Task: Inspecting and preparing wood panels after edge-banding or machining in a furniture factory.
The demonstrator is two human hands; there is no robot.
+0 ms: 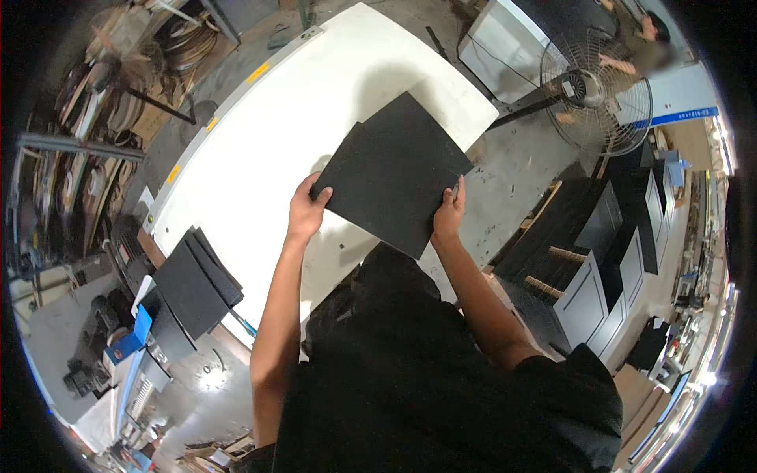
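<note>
Between my two hands is a stack of thin black panels (394, 169), held tilted over the white tabletop (260, 150). One panel's edge sticks out past another at the upper left, so at least two lie together. My left hand (306, 206) grips the left corner, its thumb on top and the fingers mostly hidden underneath. On the right edge my right hand (448, 213) pinches the panels, fingers along the side. At the table's left end lie more black panels (193, 284), overlapping unevenly and reaching over the edge.
A large caged fan (595, 91) stands beyond the table's right end, with a person (643, 59) behind it. Dark and grey framed panels (583, 299) stand at the right. Racks of curved strips (87, 158) fill the left. A machine with a blue part (130, 335) sits lower left.
</note>
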